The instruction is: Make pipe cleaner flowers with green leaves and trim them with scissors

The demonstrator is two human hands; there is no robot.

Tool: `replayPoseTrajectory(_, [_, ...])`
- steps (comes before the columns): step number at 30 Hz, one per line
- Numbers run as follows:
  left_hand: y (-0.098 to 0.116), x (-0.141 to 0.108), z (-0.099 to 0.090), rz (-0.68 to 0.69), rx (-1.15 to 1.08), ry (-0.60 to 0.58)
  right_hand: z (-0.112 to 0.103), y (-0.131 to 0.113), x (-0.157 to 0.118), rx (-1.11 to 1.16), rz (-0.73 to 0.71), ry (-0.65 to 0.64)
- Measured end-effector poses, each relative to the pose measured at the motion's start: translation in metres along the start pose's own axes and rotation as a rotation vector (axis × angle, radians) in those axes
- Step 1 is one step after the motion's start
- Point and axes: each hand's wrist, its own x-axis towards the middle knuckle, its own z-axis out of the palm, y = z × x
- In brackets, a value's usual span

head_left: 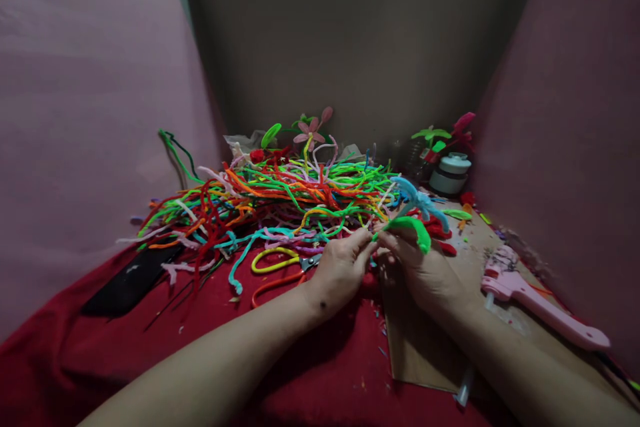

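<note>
My left hand (pixel 346 259) and my right hand (pixel 417 267) meet at the middle, fingertips pinched together. Between them is a bright green pipe-cleaner leaf (pixel 411 225), its wide curved end arching over my right hand. Its thin end runs into the fingers of both hands. Right behind it is a light blue pipe-cleaner flower (pixel 423 201); whether it joins the green piece I cannot tell. A pair of scissors (pixel 277 267) with yellow and orange handles lies beside my left hand, its blades partly hidden by the hand.
A large heap of coloured pipe cleaners (pixel 295 190) spreads across the back. A black phone-like slab (pixel 131 283) lies at left. On the cardboard (pixel 420 353) at right rests a pink glue gun (pixel 543 303). A pale jar (pixel 450 173) and finished pink flower (pixel 309 132) stand behind.
</note>
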Motion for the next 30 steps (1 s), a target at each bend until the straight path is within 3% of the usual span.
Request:
replayPoseTrajectory(6, [0.008, 0.007, -0.006, -0.336, -0.634, -0.182, 0.001, -0.012, -0.003, -0.049, 0.003, 0.021])
replayPoseTrajectory(12, [0.002, 0.009, -0.014, -0.4, -0.996, -0.403, 0.0, -0.027, -0.004, -0.28, -0.037, 0.009])
replayPoseTrajectory(16, [0.0, 0.011, -0.018, -0.374, -1.071, -0.527, 0.0, -0.023, -0.003, -0.255, 0.003, -0.044])
replayPoseTrajectory(19, [0.003, 0.011, -0.016, -0.331, -0.868, -0.48, -0.001, -0.017, -0.002, -0.291, -0.031, -0.035])
replayPoseTrajectory(23, [0.001, 0.005, -0.008, -0.031, -0.067, -0.141, 0.0, -0.02, -0.003, -0.363, -0.016, 0.002])
replayPoseTrajectory(26, [-0.004, -0.001, -0.005, 0.156, 0.473, -0.049, 0.005, -0.029, -0.006, -0.411, 0.01, -0.021])
replayPoseTrajectory(28, [-0.007, -0.002, -0.005, 0.187, 0.581, -0.066, 0.008, -0.033, -0.007, -0.457, 0.023, -0.037])
replayPoseTrajectory(30, [-0.006, 0.0, -0.007, 0.17, 0.48, -0.044, 0.01, -0.034, -0.007, -0.46, 0.018, -0.038])
